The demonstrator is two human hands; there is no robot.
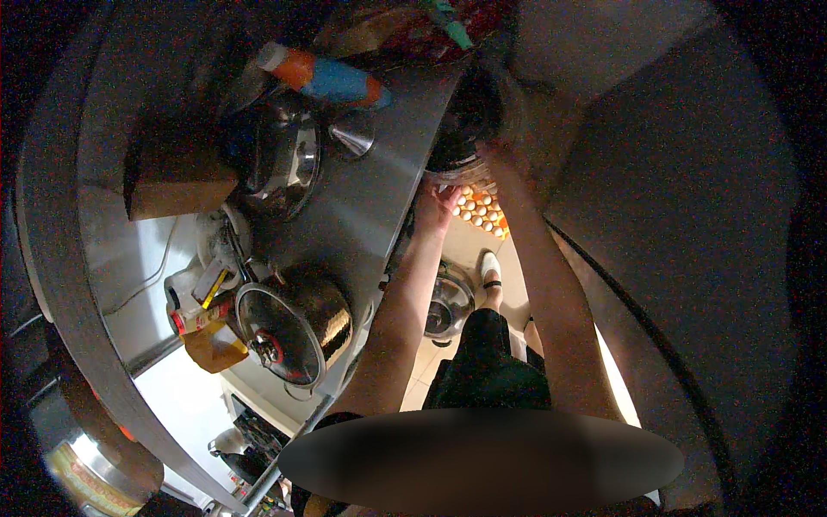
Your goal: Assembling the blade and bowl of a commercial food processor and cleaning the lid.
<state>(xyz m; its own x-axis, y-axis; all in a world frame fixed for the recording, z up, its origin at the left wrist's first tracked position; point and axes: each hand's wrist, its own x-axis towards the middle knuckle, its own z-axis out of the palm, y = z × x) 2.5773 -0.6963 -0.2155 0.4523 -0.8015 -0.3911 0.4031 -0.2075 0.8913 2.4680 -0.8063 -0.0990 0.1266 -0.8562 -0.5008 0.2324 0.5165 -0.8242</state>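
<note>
Both arms reach forward into the dim gap beside the steel counter. My left hand [438,203] has its fingers curled at the near lower edge of a dark round container with a pale, shiny rim [455,162]. My right hand [498,162] is at that container's right side, its fingers mostly lost in shadow. The container's kind and contents are too dark to make out. Just beyond my left fingers, lower down, a tray of pale eggs [482,212] lies in brighter light, partly covered by my right forearm.
On the steel counter [379,185] are a lidded pot [293,332], a shiny metal pan [293,164], a metal funnel [351,138], an orange-and-blue bottle [332,79] and a cardboard box [177,185]. A glass-lidded pot [448,297] stands low near my foot. A large dark panel rises at right.
</note>
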